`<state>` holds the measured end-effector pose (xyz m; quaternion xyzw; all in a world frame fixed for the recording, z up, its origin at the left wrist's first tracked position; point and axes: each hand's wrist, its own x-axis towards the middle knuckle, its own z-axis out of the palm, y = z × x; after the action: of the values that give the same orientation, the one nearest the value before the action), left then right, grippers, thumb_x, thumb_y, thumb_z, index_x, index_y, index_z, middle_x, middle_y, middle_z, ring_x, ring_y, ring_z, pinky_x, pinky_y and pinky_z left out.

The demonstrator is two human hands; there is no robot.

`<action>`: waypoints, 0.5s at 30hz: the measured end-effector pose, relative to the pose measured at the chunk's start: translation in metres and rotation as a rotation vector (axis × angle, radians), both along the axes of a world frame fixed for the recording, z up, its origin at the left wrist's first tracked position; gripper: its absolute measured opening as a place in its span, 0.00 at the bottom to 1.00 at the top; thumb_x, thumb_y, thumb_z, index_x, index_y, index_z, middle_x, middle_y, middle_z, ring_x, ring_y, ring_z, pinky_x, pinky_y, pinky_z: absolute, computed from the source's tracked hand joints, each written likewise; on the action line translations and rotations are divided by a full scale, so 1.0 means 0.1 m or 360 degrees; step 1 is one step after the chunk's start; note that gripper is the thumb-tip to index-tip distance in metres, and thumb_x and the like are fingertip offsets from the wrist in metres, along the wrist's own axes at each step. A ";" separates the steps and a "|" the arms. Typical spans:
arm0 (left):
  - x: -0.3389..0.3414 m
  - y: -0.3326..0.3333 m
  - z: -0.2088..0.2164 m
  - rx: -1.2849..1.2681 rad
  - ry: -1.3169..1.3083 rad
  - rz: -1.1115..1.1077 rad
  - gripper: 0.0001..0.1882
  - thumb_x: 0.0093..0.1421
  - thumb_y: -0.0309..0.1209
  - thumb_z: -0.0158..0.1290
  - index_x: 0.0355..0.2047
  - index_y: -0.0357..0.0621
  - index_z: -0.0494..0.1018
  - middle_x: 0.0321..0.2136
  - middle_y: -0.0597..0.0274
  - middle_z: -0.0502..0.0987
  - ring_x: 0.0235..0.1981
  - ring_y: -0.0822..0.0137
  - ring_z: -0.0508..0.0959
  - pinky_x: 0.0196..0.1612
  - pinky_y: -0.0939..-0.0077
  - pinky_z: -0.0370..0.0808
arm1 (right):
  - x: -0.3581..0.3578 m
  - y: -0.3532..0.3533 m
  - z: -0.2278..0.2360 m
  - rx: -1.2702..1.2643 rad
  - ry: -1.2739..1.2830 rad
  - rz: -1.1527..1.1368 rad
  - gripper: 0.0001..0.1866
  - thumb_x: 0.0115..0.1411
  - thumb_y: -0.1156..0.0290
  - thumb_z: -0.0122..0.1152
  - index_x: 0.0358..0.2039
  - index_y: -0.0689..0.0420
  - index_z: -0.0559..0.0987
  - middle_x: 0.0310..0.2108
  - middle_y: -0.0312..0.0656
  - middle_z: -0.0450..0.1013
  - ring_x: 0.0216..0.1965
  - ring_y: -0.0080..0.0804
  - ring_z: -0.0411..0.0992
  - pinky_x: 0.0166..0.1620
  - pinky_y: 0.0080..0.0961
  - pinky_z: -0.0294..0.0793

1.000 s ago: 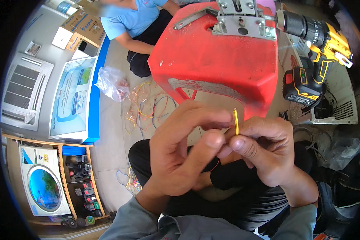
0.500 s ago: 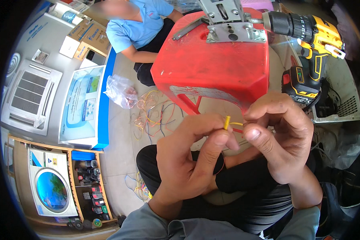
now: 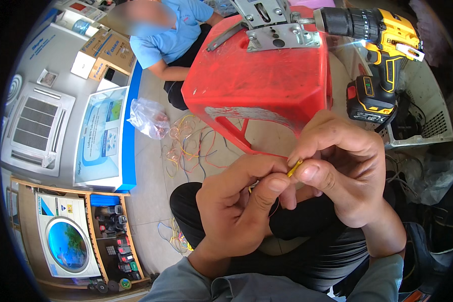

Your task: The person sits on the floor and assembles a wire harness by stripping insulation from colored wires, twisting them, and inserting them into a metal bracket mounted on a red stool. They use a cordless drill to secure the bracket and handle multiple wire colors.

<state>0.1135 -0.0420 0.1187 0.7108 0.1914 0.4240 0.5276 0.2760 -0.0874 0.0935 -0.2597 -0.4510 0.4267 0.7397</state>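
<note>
My left hand (image 3: 246,201) and my right hand (image 3: 345,168) meet in front of my lap, both closed in a pinch. A short length of yellow wire (image 3: 294,168) shows between their fingertips, tilted up to the right. My left thumb and forefinger press on its lower end, and my right thumb and forefinger touch its upper end. A bit more yellow shows beside my left forefinger; the rest of the wire is hidden by my fingers. A thin reddish wire hangs below my left hand.
Just ahead stands a red plastic stool (image 3: 261,75) carrying a metal bracket (image 3: 282,38) coupled to a yellow-black cordless drill (image 3: 382,40). Loose coloured wires (image 3: 191,146) and a plastic bag (image 3: 150,118) lie on the floor. A co-worker (image 3: 166,40) sits beyond; a pale crate (image 3: 428,118) stands right.
My hands have come together, the right one moving left. The yellow wire, upright at my left fingertips before, now leans right and meets my right fingertips.
</note>
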 end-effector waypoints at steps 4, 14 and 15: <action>0.02 0.01 -0.05 -0.0391 -0.0255 -0.0193 0.09 0.69 0.25 0.53 0.42 0.27 0.74 0.32 0.53 0.79 0.31 0.72 0.78 0.37 0.74 0.78 | 0.00 0.00 0.01 -0.0044 0.0142 0.0182 0.06 0.63 0.75 0.65 0.36 0.66 0.79 0.34 0.43 0.73 0.25 0.19 0.71 0.25 0.11 0.66; -0.02 0.31 0.10 0.0903 0.0134 0.0260 0.11 0.58 0.23 0.62 0.41 0.35 0.78 0.37 0.52 0.80 0.39 0.61 0.78 0.44 0.70 0.74 | 0.07 0.07 -0.03 0.0225 -0.0686 -0.0365 0.07 0.60 0.80 0.67 0.38 0.65 0.80 0.36 0.44 0.76 0.32 0.23 0.75 0.37 0.17 0.72; -0.04 0.32 0.14 0.0986 0.0205 0.0184 0.11 0.59 0.25 0.62 0.41 0.34 0.78 0.36 0.51 0.79 0.38 0.61 0.78 0.43 0.70 0.73 | 0.07 0.06 -0.04 0.0200 -0.0653 -0.0346 0.07 0.60 0.81 0.67 0.38 0.65 0.80 0.36 0.44 0.77 0.33 0.24 0.76 0.38 0.17 0.73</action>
<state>0.1099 -0.0098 0.1327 0.8509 0.1263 0.4455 0.2479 0.2831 -0.0815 0.0898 -0.3414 -0.5868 0.2539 0.6889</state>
